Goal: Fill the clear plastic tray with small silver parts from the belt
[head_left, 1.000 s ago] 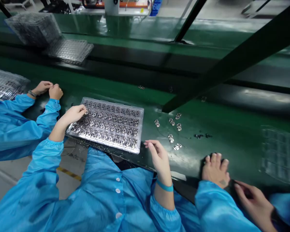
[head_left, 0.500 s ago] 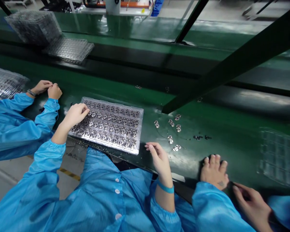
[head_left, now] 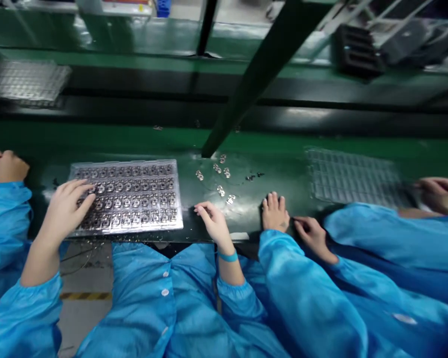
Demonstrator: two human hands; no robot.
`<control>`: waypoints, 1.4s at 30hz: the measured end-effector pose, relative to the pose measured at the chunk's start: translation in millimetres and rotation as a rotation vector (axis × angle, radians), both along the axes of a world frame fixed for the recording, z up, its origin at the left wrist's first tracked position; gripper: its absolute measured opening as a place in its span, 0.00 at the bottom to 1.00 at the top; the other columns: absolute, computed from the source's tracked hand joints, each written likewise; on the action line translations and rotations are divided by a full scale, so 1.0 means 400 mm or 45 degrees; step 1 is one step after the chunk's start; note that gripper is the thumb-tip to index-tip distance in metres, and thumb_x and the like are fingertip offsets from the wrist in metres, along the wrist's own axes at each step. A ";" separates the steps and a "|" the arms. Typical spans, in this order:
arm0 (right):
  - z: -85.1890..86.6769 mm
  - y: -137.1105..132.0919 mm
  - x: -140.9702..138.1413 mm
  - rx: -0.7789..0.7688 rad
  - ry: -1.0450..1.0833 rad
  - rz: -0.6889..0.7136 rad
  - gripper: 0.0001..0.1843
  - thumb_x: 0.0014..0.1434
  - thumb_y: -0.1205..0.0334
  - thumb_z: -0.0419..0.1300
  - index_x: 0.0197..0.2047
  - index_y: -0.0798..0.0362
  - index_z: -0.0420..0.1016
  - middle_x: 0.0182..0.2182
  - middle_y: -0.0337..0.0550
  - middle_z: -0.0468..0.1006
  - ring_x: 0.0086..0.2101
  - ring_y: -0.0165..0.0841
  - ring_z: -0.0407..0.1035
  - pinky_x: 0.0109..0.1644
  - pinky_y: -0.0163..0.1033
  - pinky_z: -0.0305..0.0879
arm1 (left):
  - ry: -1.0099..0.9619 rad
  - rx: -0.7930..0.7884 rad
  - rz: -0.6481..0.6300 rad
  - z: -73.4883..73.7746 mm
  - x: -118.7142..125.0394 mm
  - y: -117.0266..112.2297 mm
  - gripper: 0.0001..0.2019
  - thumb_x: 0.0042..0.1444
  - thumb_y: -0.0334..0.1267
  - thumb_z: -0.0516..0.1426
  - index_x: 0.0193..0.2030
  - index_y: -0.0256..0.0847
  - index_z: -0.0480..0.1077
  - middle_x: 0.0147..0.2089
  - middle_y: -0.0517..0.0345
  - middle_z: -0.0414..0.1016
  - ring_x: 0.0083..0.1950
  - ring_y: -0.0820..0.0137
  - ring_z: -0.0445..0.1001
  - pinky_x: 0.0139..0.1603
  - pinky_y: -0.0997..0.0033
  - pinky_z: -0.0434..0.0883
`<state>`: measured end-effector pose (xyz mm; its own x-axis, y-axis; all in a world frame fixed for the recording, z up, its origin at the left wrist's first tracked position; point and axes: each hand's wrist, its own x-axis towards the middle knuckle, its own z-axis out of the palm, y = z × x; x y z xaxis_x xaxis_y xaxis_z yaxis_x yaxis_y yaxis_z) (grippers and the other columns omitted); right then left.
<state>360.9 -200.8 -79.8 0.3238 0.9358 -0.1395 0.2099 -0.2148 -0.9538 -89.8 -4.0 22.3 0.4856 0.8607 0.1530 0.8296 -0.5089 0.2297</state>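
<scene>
A clear plastic tray (head_left: 127, 231) lies on the green bench, its rows filled with small metal parts (head_left: 145, 186). My left hand (head_left: 65, 206) reaches over the tray's left side, fingers stretched out and thumb apart; it hides some of the parts. To the right of the tray, my right hand (head_left: 213, 223) hovers by the bench edge with thumb and fingertips drawn together. Whether anything is between them is too small to make out. Loose metal parts (head_left: 220, 191) with thin wires lie beyond my right hand, beside some small black pieces (head_left: 250, 177).
A co-worker's hand (head_left: 275, 214) lies flat on the bench to my right, near another bent hand (head_left: 313, 236). Farther right is a clear tray (head_left: 353, 176). A co-worker's hand (head_left: 10, 166) shows at left. A green post (head_left: 246, 69) slants up from the bench.
My view has swung right, so the bench things appear farther left. My left hand has opened out more over the tray's left side. The right hand holds much the same pose.
</scene>
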 end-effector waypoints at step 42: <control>0.120 0.453 -0.088 -0.050 -0.679 0.085 0.07 0.71 0.58 0.65 0.41 0.49 0.73 0.34 0.41 0.82 0.37 0.39 0.76 0.45 0.42 0.65 | 0.076 -0.294 0.132 -0.086 -0.014 -0.030 0.43 0.76 0.65 0.46 0.79 0.34 0.77 0.86 0.42 0.64 0.90 0.39 0.55 0.88 0.30 0.57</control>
<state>325.7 -19.4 -31.9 0.2992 0.9541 -0.0072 0.6772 -0.2177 -0.7028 -95.4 -15.8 -11.9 0.3954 0.9150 -0.0802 0.8902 -0.3603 0.2788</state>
